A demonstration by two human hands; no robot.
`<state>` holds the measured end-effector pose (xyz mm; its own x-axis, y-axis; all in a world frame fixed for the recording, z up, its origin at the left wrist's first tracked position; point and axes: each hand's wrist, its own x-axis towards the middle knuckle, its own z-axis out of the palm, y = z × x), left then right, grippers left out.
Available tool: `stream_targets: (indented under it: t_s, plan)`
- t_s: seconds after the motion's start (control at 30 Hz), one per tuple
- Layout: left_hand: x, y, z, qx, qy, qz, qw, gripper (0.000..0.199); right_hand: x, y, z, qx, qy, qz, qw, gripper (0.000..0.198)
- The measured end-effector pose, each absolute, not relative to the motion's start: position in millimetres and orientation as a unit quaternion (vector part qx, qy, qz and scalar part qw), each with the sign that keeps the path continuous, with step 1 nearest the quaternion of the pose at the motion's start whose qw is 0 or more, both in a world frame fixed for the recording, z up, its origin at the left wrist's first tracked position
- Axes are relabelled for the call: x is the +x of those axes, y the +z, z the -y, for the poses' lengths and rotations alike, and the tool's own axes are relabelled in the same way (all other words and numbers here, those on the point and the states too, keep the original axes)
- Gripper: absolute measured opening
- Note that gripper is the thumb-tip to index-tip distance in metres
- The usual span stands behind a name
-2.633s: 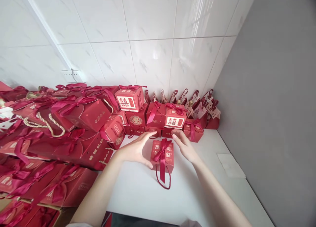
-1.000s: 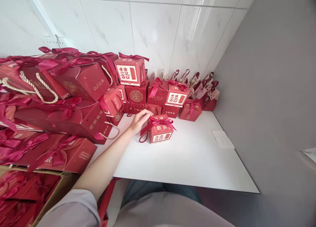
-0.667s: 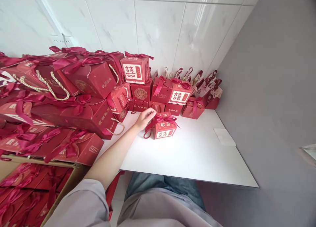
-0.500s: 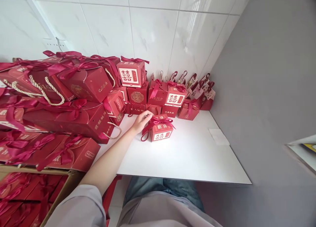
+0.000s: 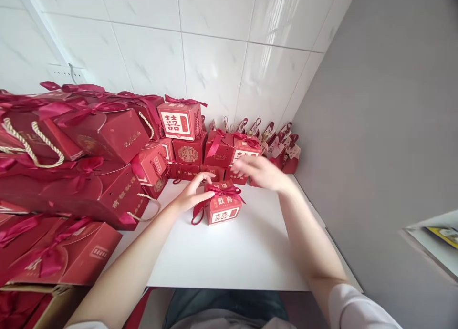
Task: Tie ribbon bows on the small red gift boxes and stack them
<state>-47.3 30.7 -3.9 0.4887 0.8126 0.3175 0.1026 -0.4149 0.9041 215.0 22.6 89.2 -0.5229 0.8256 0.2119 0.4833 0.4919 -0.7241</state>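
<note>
A small red gift box (image 5: pixel 222 209) with a white printed panel and a dark pink ribbon bow (image 5: pixel 225 191) on its lid stands on the white table (image 5: pixel 218 262). My left hand (image 5: pixel 196 191) is at the box's left side, thumb and fingers apart, the thumb against the ribbon. It does not grip the box. My right hand (image 5: pixel 259 170) hovers above and to the right of the box, in front of the stacked boxes, fingers loosely spread with nothing in them. A dark red cord handle (image 5: pixel 196 214) hangs at the box's left.
Many larger red boxes (image 5: pixel 103 195) with rope handles are piled along the left. Smaller red boxes (image 5: pixel 188 153) stand stacked at the tiled wall (image 5: pixel 214 57). A cardboard carton (image 5: pixel 59 305) is at lower left. A grey panel (image 5: pixel 358 128) bounds the right side.
My right hand has come into view from the right, over the table. My left hand has spread its thumb and fingers beside the box. The camera view has shifted.
</note>
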Motion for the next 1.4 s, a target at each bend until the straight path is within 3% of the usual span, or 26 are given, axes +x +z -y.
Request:
stream_targets:
  t_s: [0.2,0.33,0.5,0.63,0.77,0.93,1.13,1.4]
  plan:
    - [-46.7,4.0,-29.4,0.745,0.37,-0.311,0.46,0.018,209.5,57.6,-37.1,-0.481,0.365,0.778,0.172,0.05]
    - [-42.2,1.3,-27.8,0.694,0.382,-0.304,0.529,0.015,222.7,50.4,-44.8,-0.404,0.475,0.77,0.134,0.044]
    - [-41.8,2.5,-26.3,0.662,0.379,-0.282,0.582,0.011,227.2,46.2,-50.4,-0.271,0.571,0.753,0.182,0.034]
    - [-45.5,8.4,-27.6,0.672,0.381,-0.271,0.574,0.031,222.7,47.1,-47.9,-0.259,0.552,0.77,0.187,0.031]
    - [-42.9,13.5,-24.7,0.689,0.39,-0.349,0.502,0.05,219.8,52.7,-39.5,-0.253,0.523,0.797,0.166,0.029]
    - [-30.9,14.7,-14.0,0.736,0.387,-0.456,0.316,0.032,210.6,55.2,-27.7,-0.276,0.488,0.8,0.215,0.037]
    - [-27.8,12.9,-12.8,0.721,0.337,-0.423,0.434,0.022,193.0,38.0,-32.0,-0.272,0.509,0.764,0.288,0.049]
    - [-28.4,16.5,-14.5,0.699,0.307,-0.423,0.488,0.014,191.6,19.4,-42.0,-0.267,0.544,0.737,0.298,0.041]
